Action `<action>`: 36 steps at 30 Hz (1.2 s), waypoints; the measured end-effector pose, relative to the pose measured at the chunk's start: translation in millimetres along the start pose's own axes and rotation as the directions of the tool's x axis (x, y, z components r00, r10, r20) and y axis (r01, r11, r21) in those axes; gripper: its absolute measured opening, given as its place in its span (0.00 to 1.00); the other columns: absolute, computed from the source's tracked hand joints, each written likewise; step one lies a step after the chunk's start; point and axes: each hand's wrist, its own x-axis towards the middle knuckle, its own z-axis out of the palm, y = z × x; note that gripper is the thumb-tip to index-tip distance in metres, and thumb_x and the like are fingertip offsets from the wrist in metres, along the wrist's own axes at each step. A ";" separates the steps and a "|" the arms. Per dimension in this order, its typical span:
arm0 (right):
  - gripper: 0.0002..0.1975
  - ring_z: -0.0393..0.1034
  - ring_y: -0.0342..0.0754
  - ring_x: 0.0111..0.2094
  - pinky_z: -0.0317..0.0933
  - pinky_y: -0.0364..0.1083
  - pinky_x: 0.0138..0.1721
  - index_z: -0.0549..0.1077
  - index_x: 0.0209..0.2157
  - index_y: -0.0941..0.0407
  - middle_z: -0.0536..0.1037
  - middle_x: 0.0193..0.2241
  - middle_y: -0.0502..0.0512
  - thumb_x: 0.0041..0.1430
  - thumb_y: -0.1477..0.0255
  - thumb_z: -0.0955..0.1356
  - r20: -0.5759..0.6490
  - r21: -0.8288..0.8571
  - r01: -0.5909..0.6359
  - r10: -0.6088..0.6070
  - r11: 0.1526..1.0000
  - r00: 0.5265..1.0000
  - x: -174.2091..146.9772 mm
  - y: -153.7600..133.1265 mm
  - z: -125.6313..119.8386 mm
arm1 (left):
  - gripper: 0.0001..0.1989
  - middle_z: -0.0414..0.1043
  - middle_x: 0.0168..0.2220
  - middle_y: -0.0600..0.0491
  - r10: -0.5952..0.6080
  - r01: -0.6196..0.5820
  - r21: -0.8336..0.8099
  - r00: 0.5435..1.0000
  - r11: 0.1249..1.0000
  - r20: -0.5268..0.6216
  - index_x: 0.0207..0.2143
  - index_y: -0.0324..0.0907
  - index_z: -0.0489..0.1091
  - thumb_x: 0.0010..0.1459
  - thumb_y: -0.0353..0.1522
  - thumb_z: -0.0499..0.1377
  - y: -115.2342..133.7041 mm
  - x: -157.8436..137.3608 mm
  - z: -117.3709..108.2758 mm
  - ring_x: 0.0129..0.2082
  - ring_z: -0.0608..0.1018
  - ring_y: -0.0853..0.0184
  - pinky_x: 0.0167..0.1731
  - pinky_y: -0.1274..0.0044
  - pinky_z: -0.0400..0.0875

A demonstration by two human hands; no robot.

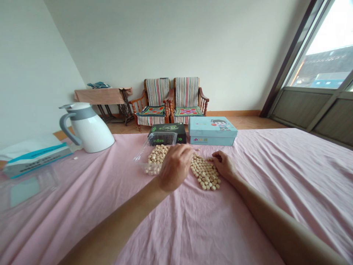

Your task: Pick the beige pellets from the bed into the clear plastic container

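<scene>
A loose pile of small, rounded, cream-coloured pieces (205,173) lies on the pink cloth between my hands. More of the same cream pieces (157,156) fill part of a clear plastic box (140,152), whose lid side stands up at the back. My left hand (176,165) is between box and pile, covering the box's right side; it is closed, slightly blurred, and its fingertips are mostly hidden. At the pile's right edge rests my right hand (225,165), with fingers curled and thumb close to the forefinger. Whatever sits between its fingertips is too small to make out.
Behind the pile stand a light blue cartoon box (212,136) and a black box (180,134). On the left are a white jug (92,129), a tissue pack (38,160) and a clear plastic lid (30,189). Two wooden chairs (172,99) stand beyond the table.
</scene>
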 end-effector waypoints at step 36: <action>0.08 0.70 0.47 0.32 0.64 0.46 0.36 0.70 0.32 0.55 0.76 0.31 0.54 0.51 0.71 0.62 -0.002 -0.004 0.007 -0.007 1.000 1.000 -0.4 -1.9 -1.6 | 0.04 0.68 0.34 0.52 0.079 -0.050 -0.085 0.921 0.995 0.382 0.32 0.41 0.66 0.59 0.27 0.52 9.8 -16.2 28.1 0.36 0.72 0.67 0.38 0.76 0.67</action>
